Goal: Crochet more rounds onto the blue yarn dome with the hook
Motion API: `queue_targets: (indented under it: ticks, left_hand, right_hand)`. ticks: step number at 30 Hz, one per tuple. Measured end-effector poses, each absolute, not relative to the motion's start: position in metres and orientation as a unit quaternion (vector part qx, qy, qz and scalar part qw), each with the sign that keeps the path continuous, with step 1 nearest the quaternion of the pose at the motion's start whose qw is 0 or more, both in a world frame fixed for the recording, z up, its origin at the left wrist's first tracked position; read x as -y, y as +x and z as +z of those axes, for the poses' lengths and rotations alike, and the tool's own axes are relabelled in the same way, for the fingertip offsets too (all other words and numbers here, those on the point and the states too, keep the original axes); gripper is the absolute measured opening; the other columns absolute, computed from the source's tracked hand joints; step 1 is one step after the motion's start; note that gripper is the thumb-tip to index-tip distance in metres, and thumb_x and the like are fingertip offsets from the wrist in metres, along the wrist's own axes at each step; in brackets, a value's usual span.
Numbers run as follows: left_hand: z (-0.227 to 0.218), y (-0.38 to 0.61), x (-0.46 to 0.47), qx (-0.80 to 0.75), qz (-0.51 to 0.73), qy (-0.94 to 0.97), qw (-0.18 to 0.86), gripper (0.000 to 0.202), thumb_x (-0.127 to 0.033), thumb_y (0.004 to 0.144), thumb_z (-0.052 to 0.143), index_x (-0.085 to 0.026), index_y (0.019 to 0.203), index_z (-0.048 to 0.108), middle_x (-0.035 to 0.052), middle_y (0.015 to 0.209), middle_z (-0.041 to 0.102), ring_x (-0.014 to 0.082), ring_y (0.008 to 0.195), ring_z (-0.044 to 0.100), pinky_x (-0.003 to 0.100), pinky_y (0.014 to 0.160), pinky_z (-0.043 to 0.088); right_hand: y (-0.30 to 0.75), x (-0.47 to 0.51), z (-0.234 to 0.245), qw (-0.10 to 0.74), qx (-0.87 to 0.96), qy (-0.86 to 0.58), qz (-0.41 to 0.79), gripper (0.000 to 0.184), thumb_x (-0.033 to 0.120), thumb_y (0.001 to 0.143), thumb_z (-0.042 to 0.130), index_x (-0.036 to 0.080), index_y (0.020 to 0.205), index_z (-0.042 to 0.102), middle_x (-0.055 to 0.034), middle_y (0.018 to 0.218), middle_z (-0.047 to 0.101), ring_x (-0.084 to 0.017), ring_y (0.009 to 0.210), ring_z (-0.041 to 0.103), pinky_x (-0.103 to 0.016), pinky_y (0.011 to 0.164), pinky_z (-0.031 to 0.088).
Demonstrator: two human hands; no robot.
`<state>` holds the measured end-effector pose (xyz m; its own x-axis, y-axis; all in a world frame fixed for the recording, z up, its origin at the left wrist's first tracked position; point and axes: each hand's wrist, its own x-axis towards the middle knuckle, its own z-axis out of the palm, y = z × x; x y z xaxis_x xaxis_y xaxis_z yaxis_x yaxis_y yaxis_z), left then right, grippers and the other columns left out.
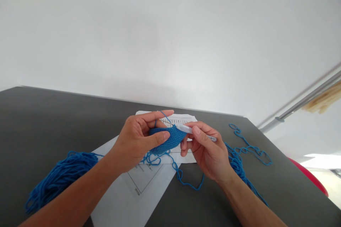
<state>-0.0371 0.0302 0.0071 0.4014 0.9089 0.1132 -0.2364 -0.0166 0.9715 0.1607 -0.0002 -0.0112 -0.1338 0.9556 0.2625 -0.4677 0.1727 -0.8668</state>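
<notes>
My left hand (137, 138) pinches a small blue crocheted piece (170, 139) between thumb and fingers, with a strand of blue yarn looped over its raised forefinger. My right hand (209, 150) grips a crochet hook (190, 130) with a pale grey handle, its tip at the top edge of the crocheted piece. Both hands hover just above a dark grey table (39, 124). Blue yarn trails down from the piece onto the table.
Two white printed sheets (138, 191) lie under the hands. A bundle of blue yarn (61, 175) sits at the left, and loose blue yarn (247, 147) curls at the right. A white wall stands behind; a metal rail (306, 101) and a red object (310, 177) are at the right.
</notes>
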Motion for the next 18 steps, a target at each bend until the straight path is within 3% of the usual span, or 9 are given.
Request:
queue_targets:
  ticks: [5, 11, 18]
  left_hand:
    - [0.007, -0.038, -0.029, -0.309, 0.444, 0.547, 0.638, 0.061, -0.027, 0.076, 0.088, -0.021, 0.134, 0.07, 0.0045, 0.086, 0.077, 0.0175, 0.073, 0.068, 0.029, 0.067, 0.057]
    - [0.007, -0.039, -0.03, -0.305, 0.443, 0.546, 0.642, 0.058, -0.026, 0.076, 0.089, -0.025, 0.131, 0.073, 0.0016, 0.083, 0.074, 0.015, 0.071, 0.067, 0.025, 0.064, 0.056]
    - [0.006, -0.041, -0.031, -0.315, 0.434, 0.574, 0.618, 0.057, -0.028, 0.077, 0.088, -0.023, 0.132, 0.073, 0.0001, 0.08, 0.069, 0.011, 0.064, 0.061, 0.02, 0.056, 0.049]
  right_hand:
    - [0.164, 0.0, -0.011, 0.607, 0.497, -0.272, 0.557, 0.02, 0.037, 0.087, 0.079, 0.019, 0.096, 0.082, -0.0024, 0.066, 0.072, -0.014, 0.059, 0.068, -0.027, 0.055, 0.065]
    - [0.167, -0.001, -0.011, 0.606, 0.529, -0.277, 0.525, 0.02, 0.037, 0.089, 0.077, 0.02, 0.098, 0.082, -0.0029, 0.068, 0.072, -0.015, 0.06, 0.068, -0.03, 0.056, 0.065]
    - [0.172, -0.002, -0.01, 0.619, 0.556, -0.264, 0.487, 0.012, 0.027, 0.089, 0.076, 0.022, 0.098, 0.083, -0.0056, 0.095, 0.073, -0.014, 0.067, 0.07, -0.03, 0.057, 0.066]
